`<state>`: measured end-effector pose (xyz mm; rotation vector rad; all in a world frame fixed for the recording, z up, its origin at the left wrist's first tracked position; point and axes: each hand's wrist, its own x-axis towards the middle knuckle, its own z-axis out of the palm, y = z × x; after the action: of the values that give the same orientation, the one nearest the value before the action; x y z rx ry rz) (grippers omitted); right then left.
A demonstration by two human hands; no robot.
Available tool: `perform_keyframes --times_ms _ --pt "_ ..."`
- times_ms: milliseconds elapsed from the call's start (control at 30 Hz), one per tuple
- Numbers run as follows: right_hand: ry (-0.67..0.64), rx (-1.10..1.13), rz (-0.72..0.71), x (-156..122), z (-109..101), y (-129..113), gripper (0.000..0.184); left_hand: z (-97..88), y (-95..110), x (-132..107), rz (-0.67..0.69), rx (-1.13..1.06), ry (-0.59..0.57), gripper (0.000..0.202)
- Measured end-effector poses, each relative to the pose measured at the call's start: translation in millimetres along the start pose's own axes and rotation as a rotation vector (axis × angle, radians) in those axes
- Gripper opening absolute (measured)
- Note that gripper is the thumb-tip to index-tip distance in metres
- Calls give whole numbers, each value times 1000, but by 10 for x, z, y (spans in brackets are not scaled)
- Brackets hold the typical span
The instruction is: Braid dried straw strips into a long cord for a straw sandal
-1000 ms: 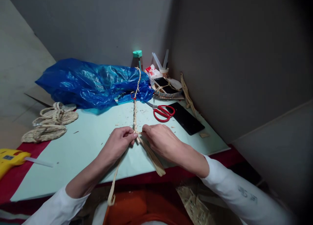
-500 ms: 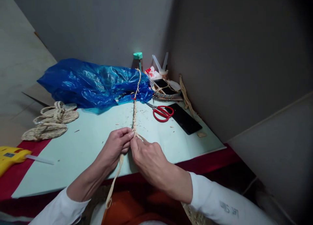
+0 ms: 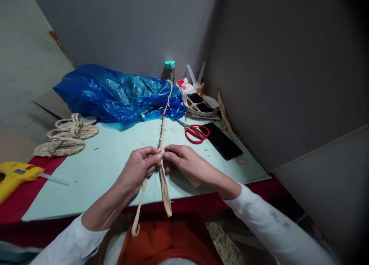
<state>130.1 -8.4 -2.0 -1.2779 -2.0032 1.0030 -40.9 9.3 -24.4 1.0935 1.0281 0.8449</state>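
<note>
A pale straw braid [image 3: 162,134] runs from the blue plastic bag toward me, with a red tie partway along it. At its near end my left hand [image 3: 141,163] pinches the braid between thumb and finger. Just to the right, my right hand [image 3: 187,161] is closed on the same end, its thumb and fingers pressed together on the strands. One loose strand [image 3: 139,209] hangs below my left hand, curled at its tip. A wider strand [image 3: 165,188] drops between both hands over the table edge. Part of another strand shows under my right hand.
Red-handled scissors [image 3: 197,133] and a black phone [image 3: 223,141] lie right of the braid. Woven sandals [image 3: 60,146] and a yellow glue gun [image 3: 21,174] sit left. Behind are the blue plastic bag [image 3: 109,96], a green-lidded jar [image 3: 169,69] and a basket [image 3: 201,113].
My right hand has shifted from below the braid's end to its right side. A wide strand now hangs between my hands. The whole view has shifted slightly.
</note>
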Motion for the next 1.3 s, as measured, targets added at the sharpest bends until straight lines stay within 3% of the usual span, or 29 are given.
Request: perform_keyframes --times_ms 67,167,433,733,800,1000,1133,1300 --pt "-69 191 44 84 24 84 25 -5 9 3 36 80 27 20" --pt "-6 266 64 133 101 160 25 -11 37 -11 97 248 43 18" --pt "139 149 -23 68 188 203 30 21 115 -87 151 616 120 22" --pt "240 123 -13 50 253 225 30 126 85 -122 215 695 269 20" --pt "245 145 -24 59 261 244 27 151 50 -145 324 819 330 18" --pt "180 345 -45 68 231 240 24 207 -47 -213 851 1378 460 19" --pt "149 407 -2 47 197 203 25 274 -89 -245 979 1701 495 21" --pt "109 613 77 43 175 181 23 365 -176 -348 1014 1786 521 21"
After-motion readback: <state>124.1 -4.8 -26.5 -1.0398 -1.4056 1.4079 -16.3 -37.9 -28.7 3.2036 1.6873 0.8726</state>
